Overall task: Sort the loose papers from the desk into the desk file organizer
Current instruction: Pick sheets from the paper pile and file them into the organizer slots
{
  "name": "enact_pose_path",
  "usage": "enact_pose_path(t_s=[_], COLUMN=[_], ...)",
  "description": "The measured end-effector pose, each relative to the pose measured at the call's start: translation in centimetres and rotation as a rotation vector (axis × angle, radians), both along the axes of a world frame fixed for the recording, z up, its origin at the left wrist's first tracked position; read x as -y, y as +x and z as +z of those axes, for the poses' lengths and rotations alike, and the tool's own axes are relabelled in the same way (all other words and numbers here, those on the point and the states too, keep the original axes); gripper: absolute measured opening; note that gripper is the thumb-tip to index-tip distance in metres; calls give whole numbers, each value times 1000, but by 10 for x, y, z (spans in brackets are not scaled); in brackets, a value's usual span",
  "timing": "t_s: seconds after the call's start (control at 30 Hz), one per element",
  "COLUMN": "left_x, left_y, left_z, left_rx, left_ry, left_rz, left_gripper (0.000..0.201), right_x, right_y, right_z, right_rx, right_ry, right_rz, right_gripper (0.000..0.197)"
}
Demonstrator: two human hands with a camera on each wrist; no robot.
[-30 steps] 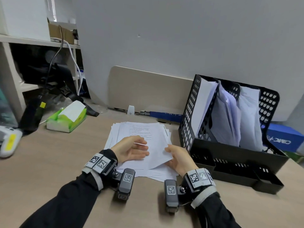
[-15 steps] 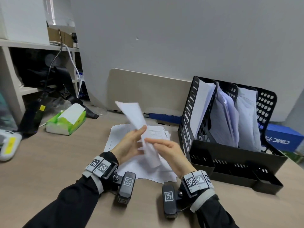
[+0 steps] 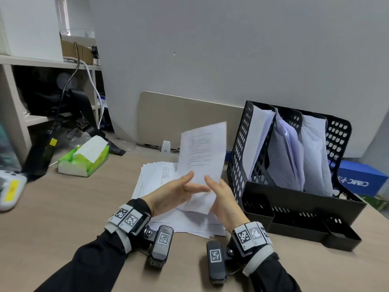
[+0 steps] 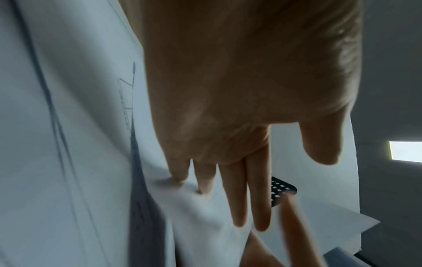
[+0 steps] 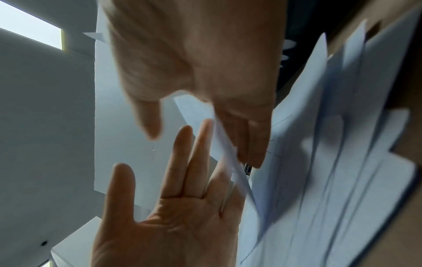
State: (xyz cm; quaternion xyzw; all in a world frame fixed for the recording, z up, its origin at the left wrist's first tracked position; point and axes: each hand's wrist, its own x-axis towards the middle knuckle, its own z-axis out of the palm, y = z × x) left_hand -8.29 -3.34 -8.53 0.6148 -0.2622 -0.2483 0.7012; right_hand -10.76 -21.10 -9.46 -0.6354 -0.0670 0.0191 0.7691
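A printed sheet of paper point(image 3: 202, 152) stands upright above the loose stack of papers point(image 3: 160, 180) on the desk. My right hand point(image 3: 221, 192) pinches its lower part, thumb in front and fingers behind. My left hand point(image 3: 189, 186) lays straight fingers flat against the front of the sheet. The right wrist view shows the sheet point(image 5: 118, 126) running between the left hand point(image 5: 171, 225) and right hand point(image 5: 205, 63). In the left wrist view, the fingertips point(image 4: 200, 189) dent the paper. The black mesh file organizer point(image 3: 305, 199) stands just right of the hands, its three slots holding papers.
A green tissue box point(image 3: 84, 159) lies at the left of the desk, and a white device point(image 3: 10, 188) sits at the left edge. A blue box point(image 3: 362, 180) is behind the organizer. A beige partition point(image 3: 185, 121) stands at the back, with shelves point(image 3: 42, 60) at far left.
The top sheet has come off the stack and now stands upright between both hands, its printed side facing me and a little closer to the organizer. My left hand's fingers have straightened.
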Motion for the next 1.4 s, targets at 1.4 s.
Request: enact_pose_path(t_s=[1.4], left_x=[35], left_y=[-29], left_z=[57], left_rx=[165], left_ry=[-32], left_rz=[698], left_gripper=[30], right_x=[75], right_y=[-51], right_z=[141], right_rx=[268], right_ry=[-21], right_rz=[-525], right_gripper=[12])
